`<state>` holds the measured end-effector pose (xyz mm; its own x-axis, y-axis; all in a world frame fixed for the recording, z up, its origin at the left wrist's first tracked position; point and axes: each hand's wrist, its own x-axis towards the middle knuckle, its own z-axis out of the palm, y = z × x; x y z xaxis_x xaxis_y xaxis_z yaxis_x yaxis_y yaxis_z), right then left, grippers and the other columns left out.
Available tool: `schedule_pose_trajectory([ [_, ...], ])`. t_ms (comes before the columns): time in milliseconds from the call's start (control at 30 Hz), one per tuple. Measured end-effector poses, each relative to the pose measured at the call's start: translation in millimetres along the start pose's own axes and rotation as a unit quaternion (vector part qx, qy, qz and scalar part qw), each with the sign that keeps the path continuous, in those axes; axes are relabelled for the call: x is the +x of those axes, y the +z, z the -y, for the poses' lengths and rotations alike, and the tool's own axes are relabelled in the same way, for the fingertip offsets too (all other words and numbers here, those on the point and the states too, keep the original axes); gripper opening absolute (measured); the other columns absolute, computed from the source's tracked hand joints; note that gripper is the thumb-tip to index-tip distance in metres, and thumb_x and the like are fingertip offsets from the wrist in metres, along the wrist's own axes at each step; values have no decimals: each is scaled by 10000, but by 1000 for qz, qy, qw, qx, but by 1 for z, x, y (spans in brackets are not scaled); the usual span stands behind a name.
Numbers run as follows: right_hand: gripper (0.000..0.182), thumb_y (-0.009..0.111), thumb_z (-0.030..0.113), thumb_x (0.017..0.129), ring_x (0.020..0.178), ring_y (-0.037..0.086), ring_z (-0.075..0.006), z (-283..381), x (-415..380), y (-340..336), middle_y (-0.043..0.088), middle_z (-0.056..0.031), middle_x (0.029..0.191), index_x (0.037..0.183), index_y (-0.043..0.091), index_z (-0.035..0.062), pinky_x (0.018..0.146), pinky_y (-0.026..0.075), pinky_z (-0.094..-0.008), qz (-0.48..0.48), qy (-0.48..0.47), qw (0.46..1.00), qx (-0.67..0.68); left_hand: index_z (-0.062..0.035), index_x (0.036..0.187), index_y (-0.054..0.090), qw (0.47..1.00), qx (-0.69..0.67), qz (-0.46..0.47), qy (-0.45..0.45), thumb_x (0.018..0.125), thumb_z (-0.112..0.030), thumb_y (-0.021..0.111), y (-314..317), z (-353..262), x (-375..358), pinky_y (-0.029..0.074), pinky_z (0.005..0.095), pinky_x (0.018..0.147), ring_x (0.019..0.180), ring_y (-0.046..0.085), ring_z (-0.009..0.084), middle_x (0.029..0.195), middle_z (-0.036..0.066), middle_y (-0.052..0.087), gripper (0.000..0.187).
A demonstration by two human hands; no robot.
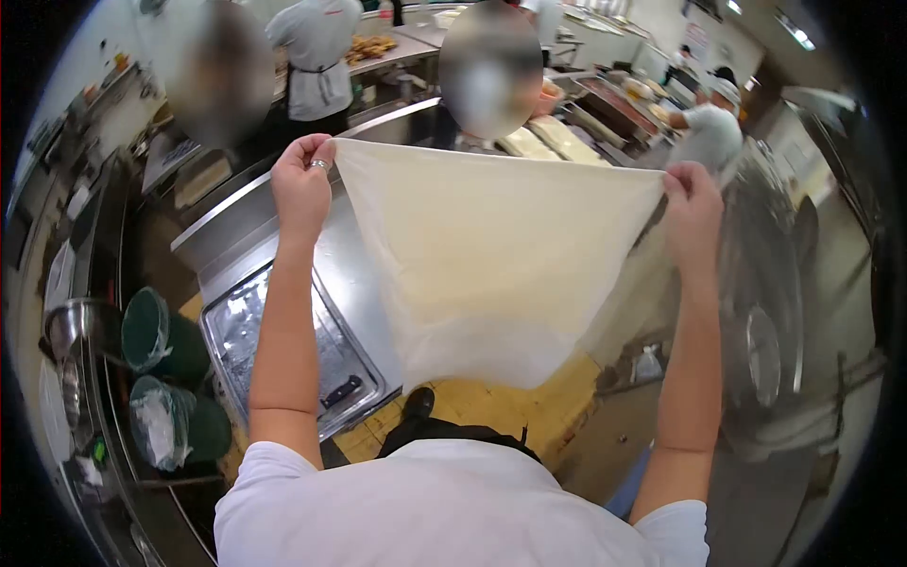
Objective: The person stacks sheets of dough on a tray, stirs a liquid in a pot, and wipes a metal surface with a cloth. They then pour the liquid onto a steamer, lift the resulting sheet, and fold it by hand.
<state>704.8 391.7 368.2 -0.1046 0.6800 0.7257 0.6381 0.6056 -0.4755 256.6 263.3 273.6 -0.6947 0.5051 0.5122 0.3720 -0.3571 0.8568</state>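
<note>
Holding noted: 1 off-white sheet (501, 236), material not determinable, hanging to the right of the tray (316, 321) (reference), top edge drawn taut. Hands on sheet: 2. Left hand (302, 194), 1 ring (320, 164) visible: fingers pinched on the upper left corner. Right hand (694, 208): fingers pinched on the upper right corner. Tray: 1, on 1 metal table (351, 250); in it, 1 dark object (341, 390), form unclear. Left of tray: 2 green bins (189, 350); farther left, 1 metal bowl (80, 323). Beyond tray, well apart: 1 person (316, 57), white shirt.
</note>
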Motion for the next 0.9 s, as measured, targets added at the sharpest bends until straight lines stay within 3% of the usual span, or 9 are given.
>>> schedule_pose_trajectory([
  [133,134,682,95,894,814,683,-256,11,44,154,723,-145,890,986,702,0,770,520,-376,86,13,996,37,0,1011,716,991,127,-29,-6,974,-128,693,-67,55,54,498,273,756,806,611,115,888,34,699,136],
  [267,135,715,95,851,827,701,-281,6,78,288,731,-155,874,953,727,8,777,529,-391,136,-3,990,43,-9,955,728,972,208,-86,72,918,-106,714,-103,114,96,510,359,880,970,653,239,1013,128,711,105],
  [367,139,737,106,826,824,708,-284,15,104,349,734,-152,855,933,746,17,777,536,-404,160,-2,986,43,-20,867,745,949,273,-111,110,862,-92,736,-116,131,124,488,425,984,1112,634,327,1085,177,704,73],
  [567,149,742,180,829,842,717,-288,9,156,423,752,-135,884,919,770,65,768,541,-419,153,-10,987,56,-37,885,761,929,317,-153,118,858,-128,764,-122,112,157,474,421,990,1137,618,320,1121,176,696,96],
  [700,136,718,162,837,903,701,-313,-11,157,431,730,-153,891,918,759,60,820,530,-425,159,-26,978,134,-47,924,748,918,356,-136,109,884,-161,758,-119,88,140,463,395,1024,1182,620,309,1230,167,668,122],
  [767,124,702,151,840,935,685,-329,-27,134,422,709,-160,862,903,750,56,830,519,-430,149,-50,980,124,-57,936,736,917,366,-127,94,892,-143,744,-113,81,110,459,395,1028,1185,624,322,1249,174,656,97],
  [833,112,680,136,844,953,666,-351,-48,98,402,686,-168,842,892,740,55,833,507,-445,168,-72,975,124,-47,972,708,908,376,-119,144,907,-133,727,-110,99,65,453,399,1035,1199,615,316,1252,175,654,109],
  [900,86,650,99,854,912,646,-380,-87,49,386,675,-187,890,878,728,68,799,491,-489,215,-104,962,136,-43,957,678,928,352,-88,89,858,-109,747,-100,105,0,457,434,1028,1165,603,356,1229,186,637,138],
])
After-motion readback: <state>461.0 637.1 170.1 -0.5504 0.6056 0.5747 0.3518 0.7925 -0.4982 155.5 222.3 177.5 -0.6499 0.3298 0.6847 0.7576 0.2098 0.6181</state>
